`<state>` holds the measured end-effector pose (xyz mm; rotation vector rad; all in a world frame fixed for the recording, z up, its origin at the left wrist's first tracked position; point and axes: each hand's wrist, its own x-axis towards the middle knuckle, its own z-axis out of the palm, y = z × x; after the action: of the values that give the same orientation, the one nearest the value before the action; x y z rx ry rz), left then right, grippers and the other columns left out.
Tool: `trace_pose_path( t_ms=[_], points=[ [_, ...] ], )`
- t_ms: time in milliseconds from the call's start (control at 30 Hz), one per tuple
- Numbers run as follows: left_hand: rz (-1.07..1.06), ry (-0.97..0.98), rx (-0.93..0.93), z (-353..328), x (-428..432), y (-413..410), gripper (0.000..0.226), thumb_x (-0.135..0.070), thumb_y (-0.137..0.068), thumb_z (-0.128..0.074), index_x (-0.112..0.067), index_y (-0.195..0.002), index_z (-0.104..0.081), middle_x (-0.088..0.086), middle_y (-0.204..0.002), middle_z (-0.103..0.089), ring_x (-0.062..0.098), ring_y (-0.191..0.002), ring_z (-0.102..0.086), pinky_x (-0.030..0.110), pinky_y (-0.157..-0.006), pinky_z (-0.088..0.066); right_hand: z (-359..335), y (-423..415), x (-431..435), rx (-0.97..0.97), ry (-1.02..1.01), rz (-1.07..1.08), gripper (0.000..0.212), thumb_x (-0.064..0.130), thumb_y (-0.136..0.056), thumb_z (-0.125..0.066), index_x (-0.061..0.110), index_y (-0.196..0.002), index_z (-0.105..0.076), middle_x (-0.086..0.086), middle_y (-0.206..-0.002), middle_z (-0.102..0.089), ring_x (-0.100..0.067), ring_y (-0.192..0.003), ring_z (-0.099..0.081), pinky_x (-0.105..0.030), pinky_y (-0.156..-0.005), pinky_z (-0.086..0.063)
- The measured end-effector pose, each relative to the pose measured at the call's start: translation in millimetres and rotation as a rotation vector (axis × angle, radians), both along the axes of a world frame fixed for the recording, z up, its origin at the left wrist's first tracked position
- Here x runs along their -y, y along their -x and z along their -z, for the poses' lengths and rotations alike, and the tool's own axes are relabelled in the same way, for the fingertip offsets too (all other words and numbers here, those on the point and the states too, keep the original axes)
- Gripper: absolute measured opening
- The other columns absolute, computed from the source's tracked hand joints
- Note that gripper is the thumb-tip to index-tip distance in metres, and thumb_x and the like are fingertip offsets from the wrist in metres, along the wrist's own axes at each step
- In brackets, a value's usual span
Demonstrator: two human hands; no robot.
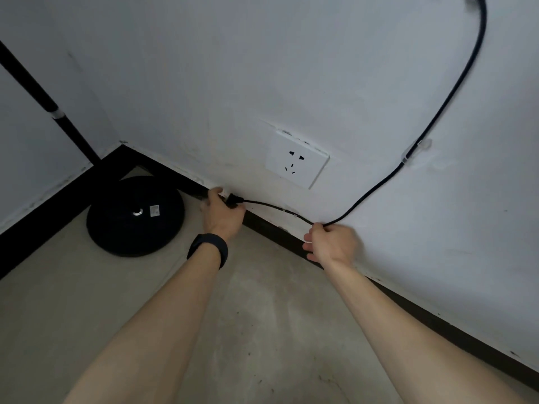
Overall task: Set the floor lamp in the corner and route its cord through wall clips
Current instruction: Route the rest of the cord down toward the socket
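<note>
The floor lamp's round black base stands in the room corner, and its black pole rises to the upper left. The black cord runs down the white wall from the top right and passes through a clear wall clip. Another clear clip sits at the top edge. My right hand grips the cord low on the wall, just above the skirting. My left hand, with a black wristband, holds the cord's black plug close to the skirting, left of and below the socket.
A white wall socket is set in the wall above my hands. A dark skirting board runs along both walls. The floor is bare grey concrete.
</note>
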<state>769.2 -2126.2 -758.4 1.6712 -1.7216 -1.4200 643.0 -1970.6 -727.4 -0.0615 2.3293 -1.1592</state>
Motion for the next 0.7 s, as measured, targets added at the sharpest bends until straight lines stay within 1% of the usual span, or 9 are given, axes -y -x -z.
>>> trace_pose_path(
  t_ms=[67,133,200,333,400,500,567,633,700],
  points=[
    [-0.117,-0.336,-0.226,-2,-2,8,0.057,-0.022,-0.089,-0.067,-0.012,-0.139,-0.039,0.013,-0.128,-0.058,0.024,-0.094,-0.063,0.029,-0.074,-0.050,1,2,-8,-0.006,-0.009,0.009,0.034,0.023,-0.092,-0.052,0.015,-0.063,-0.067,0.002,-0.057,-0.073,-0.024,-0.064,-0.076,-0.050,-0.076,-0.064],
    [-0.165,-0.507,-0.401,-3,-4,14,0.050,-0.017,-0.092,-0.064,-0.005,-0.136,-0.043,0.012,-0.108,-0.066,0.022,-0.080,-0.067,0.030,-0.069,-0.054,2,5,-17,-0.027,-0.035,0.015,0.035,0.024,-0.090,-0.052,0.014,-0.060,-0.067,0.002,-0.052,-0.072,-0.024,-0.062,-0.076,-0.051,-0.076,-0.064],
    [-0.217,-0.521,-0.481,-2,-6,19,0.040,-0.015,-0.096,-0.060,-0.001,-0.132,-0.048,0.011,-0.097,-0.067,0.019,-0.076,-0.066,0.030,-0.072,-0.054,2,9,-28,-0.055,-0.076,0.004,0.036,0.026,-0.089,-0.051,0.013,-0.058,-0.067,0.000,-0.054,-0.073,-0.025,-0.061,-0.076,-0.051,-0.074,-0.064],
    [-0.203,-0.548,-0.498,-5,-14,22,0.034,-0.020,-0.095,-0.063,-0.005,-0.125,-0.056,0.007,-0.091,-0.070,0.019,-0.077,-0.066,0.031,-0.075,-0.054,11,22,-49,-0.151,-0.214,-0.054,0.042,0.040,-0.079,-0.044,0.010,-0.060,-0.068,-0.005,-0.064,-0.075,-0.033,-0.068,-0.075,-0.054,-0.071,-0.064],
    [-0.133,-0.577,-0.442,-6,-19,23,0.034,-0.024,-0.094,-0.065,-0.010,-0.124,-0.057,0.006,-0.095,-0.070,0.021,-0.084,-0.066,0.033,-0.074,-0.053,15,30,-60,-0.193,-0.321,-0.078,0.046,0.044,-0.076,-0.039,0.011,-0.067,-0.071,-0.009,-0.072,-0.076,-0.035,-0.071,-0.074,-0.049,-0.072,-0.064],
    [-0.051,-0.609,-0.399,-9,-28,24,0.034,-0.021,-0.095,-0.065,-0.012,-0.126,-0.057,0.012,-0.114,-0.067,0.025,-0.097,-0.066,0.033,-0.070,-0.054,17,39,-78,-0.215,-0.423,-0.087,0.048,0.045,-0.077,-0.038,0.013,-0.076,-0.074,-0.010,-0.077,-0.077,-0.034,-0.073,-0.075,-0.044,-0.074,-0.063],
    [-0.055,-0.564,-0.414,-10,-33,27,0.036,-0.013,-0.094,-0.066,-0.007,-0.127,-0.054,0.017,-0.121,-0.066,0.023,-0.091,-0.067,0.032,-0.073,-0.056,17,44,-87,-0.218,-0.451,-0.101,0.049,0.045,-0.077,-0.038,0.013,-0.077,-0.075,-0.010,-0.078,-0.078,-0.034,-0.074,-0.075,-0.043,-0.074,-0.063],
    [-0.087,-0.490,-0.410,-10,-36,30,0.038,-0.010,-0.092,-0.069,-0.005,-0.125,-0.052,0.020,-0.119,-0.067,0.019,-0.084,-0.067,0.029,-0.073,-0.057,11,44,-91,-0.224,-0.442,-0.127,0.048,0.044,-0.078,-0.039,0.012,-0.074,-0.075,-0.010,-0.076,-0.078,-0.034,-0.072,-0.075,-0.043,-0.073,-0.063],
    [-0.126,-0.443,-0.429,-9,-38,33,0.035,-0.008,-0.090,-0.070,-0.006,-0.121,-0.054,0.020,-0.118,-0.067,0.020,-0.087,-0.068,0.027,-0.072,-0.056,13,47,-93,-0.216,-0.418,-0.145,0.048,0.044,-0.078,-0.040,0.011,-0.073,-0.074,-0.010,-0.077,-0.078,-0.034,-0.073,-0.075,-0.045,-0.073,-0.064]
  ],
)
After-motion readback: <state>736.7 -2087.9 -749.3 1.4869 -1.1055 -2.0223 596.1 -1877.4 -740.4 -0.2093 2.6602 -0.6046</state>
